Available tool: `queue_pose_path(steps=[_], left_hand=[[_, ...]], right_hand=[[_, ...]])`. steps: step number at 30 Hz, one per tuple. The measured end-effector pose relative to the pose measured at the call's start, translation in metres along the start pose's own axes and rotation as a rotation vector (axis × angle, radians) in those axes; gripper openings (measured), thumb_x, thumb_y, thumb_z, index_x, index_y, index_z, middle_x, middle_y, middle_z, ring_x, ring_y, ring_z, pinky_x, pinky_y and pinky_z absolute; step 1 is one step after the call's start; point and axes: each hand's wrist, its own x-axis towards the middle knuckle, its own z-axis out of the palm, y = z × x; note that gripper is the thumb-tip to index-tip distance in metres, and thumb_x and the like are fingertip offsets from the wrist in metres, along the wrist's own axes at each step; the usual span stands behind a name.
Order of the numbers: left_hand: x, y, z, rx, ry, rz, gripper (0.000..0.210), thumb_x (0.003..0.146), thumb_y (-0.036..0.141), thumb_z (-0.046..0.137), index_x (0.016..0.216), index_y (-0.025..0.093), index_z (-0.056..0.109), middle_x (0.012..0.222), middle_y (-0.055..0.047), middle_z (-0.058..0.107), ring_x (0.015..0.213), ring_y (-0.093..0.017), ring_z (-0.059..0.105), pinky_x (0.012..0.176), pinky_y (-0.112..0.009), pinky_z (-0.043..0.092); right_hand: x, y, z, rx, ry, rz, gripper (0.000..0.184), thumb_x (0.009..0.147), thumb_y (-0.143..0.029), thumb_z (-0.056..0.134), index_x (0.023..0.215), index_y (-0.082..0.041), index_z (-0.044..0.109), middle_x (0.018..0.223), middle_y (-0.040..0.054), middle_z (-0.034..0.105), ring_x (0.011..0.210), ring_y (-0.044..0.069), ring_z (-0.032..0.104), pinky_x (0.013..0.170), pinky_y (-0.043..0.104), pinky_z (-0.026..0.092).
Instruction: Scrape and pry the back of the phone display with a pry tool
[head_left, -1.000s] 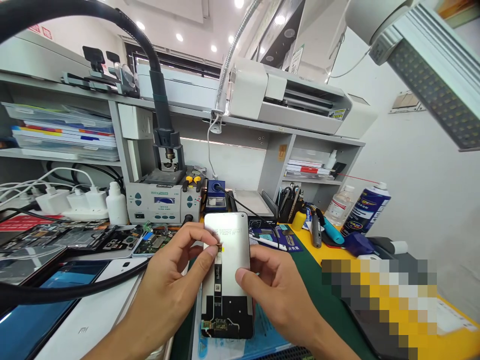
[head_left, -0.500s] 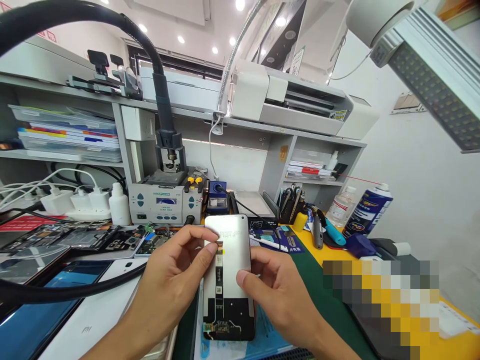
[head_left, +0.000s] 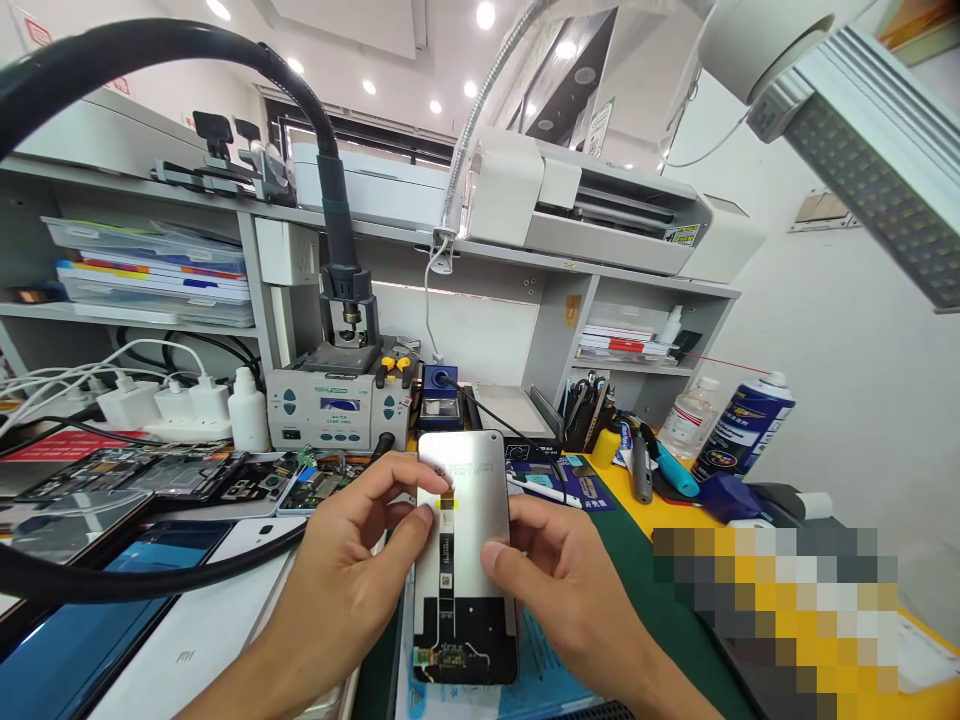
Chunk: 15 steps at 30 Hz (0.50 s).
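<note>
Holding a silver and black screen panel (head_left: 472,560) in both hands at six o'clock of the view, back toward the camera, over a blue sheet (head_left: 541,655) and a green mat (head_left: 637,560) on the desk (head_left: 660,513). Impossible to judge any contact between panel and sheet. From here, taking the panel as clock centre: gripping the edge at three o'clock with the right hand (head_left: 559,570), thumb across the back and other fingers curled behind. At nine o'clock, bending the left hand (head_left: 360,560) with forefinger and thumb close together at the upper end of a dark flex cable (head_left: 447,570); impossible to tell whether pinching that cable or not. Further out, showing a grey soldering station (head_left: 341,410) between ten and eleven o'clock, a circuit board (head_left: 319,487) near ten, a white back cover (head_left: 187,650) between eight and nine, a white pen-like tool (head_left: 546,490) and a blue spray can (head_left: 742,425) near two.
</note>
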Motion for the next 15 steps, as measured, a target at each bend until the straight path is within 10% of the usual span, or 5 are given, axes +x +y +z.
queue_pose_path(steps=[10, 15], left_hand=[[0.002, -0.007, 0.002, -0.148, -0.012, -0.028, 0.028, 0.116, 0.051, 0.09, 0.128, 0.03, 0.076, 0.135, -0.008, 0.087, 0.115, -0.024, 0.088, 0.089, -0.03, 0.076], [0.008, 0.004, 0.015, -0.233, 0.121, -0.04, 0.049, 0.097, 0.047, 0.105, 0.124, 0.027, 0.069, 0.107, -0.002, 0.086, 0.097, -0.021, 0.09, 0.083, -0.028, 0.077]], right_hand=[[0.001, 0.011, -0.004, -0.042, 0.009, -0.029, 0.035, 0.1, -0.053, 0.102, 0.119, -0.023, 0.103, 0.101, 0.0097, 0.091, 0.098, 0.031, 0.082, 0.094, 0.042, 0.067], [0.001, 0.014, -0.005, -0.048, -0.002, -0.017, 0.034, 0.101, -0.051, 0.103, 0.122, -0.024, 0.104, 0.103, 0.0094, 0.093, 0.099, 0.031, 0.083, 0.092, 0.039, 0.065]])
